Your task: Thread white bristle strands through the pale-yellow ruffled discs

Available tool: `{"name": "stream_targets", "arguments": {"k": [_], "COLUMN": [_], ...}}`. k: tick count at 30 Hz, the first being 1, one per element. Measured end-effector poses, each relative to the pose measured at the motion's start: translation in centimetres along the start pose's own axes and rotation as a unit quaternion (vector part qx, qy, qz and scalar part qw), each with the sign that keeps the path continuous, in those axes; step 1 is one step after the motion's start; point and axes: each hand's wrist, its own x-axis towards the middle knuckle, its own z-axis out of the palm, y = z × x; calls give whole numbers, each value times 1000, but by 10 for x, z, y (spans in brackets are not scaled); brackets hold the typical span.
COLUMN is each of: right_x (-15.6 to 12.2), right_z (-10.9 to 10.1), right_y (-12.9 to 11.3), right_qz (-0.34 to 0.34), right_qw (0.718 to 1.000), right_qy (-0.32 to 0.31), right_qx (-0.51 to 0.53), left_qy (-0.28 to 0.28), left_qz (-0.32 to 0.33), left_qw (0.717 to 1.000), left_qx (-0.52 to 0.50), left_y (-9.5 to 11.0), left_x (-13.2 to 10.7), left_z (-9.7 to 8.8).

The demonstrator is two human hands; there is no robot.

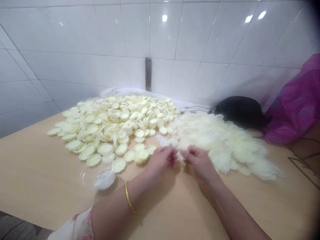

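Observation:
My left hand (pixel 161 159) and my right hand (pixel 198 161) meet at the middle of a light wooden table (pixel 37 173). Both pinch a thin, pale, frilly sheet piece (pixel 179 154) between their fingertips. A gold bangle (pixel 130 197) circles my left wrist. To the left lies a wide heap of cream pleated round cups (pixel 115 123). Just right of my hands spreads a pile of flat, fringed pale sheets (pixel 225 143). A small clear plastic bowl (pixel 103 178) holding something white stands near my left forearm.
White tiled walls (pixel 175 43) close the table at the back and left. A black bag (pixel 240 110) and a magenta plastic bag (pixel 295 103) sit at the back right. White cloth (pixel 140 91) lies behind the cups. Thin wires (pixel 303 168) lie at the right edge.

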Motion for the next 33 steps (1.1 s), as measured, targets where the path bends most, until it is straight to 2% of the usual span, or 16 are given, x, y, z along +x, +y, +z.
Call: {"name": "stream_targets", "arguments": {"k": [4, 8, 11, 13, 16, 19, 21, 23, 25, 29, 33], "right_x": [-1, -3, -5, -4, -3, -1, 0, 0, 0, 0, 3], "right_z": [1, 1, 0, -1, -2, -2, -1, -1, 0, -2, -5], "right_y": [-1, -8, -13, -14, -13, -12, -12, -11, -10, -9, -11], "right_qz": [-13, -54, -80, -84, -50, 1, 20, 34, 44, 54, 72], "right_qw": [999, 991, 980, 982, 995, 1000, 999, 997, 996, 993, 993], "right_qy": [-14, -3, 16, 14, 4, 7, 0, -14, -25, -40, -30], "right_qx": [-30, -125, -179, -171, -85, 5, 39, 61, 79, 92, 89], "left_qy": [-35, -82, -71, -59, -80, -77, -65, -54, -51, -56, -49], "left_qz": [-30, -76, -97, -95, -48, 59, 135, 179, 181, 145, 136], "left_qw": [998, 990, 988, 989, 993, 994, 979, 964, 962, 974, 978], "left_qx": [-39, -81, -93, -92, -70, 44, 136, 187, 198, 166, 149], "left_y": [-1, -1, 1, 2, 3, 2, 1, -1, -2, -3, -1], "left_x": [1, 2, 2, 3, 2, -1, -4, -5, -5, -2, 0], "left_z": [0, -2, -3, -4, -5, -4, -2, -1, -2, -4, -5]}}
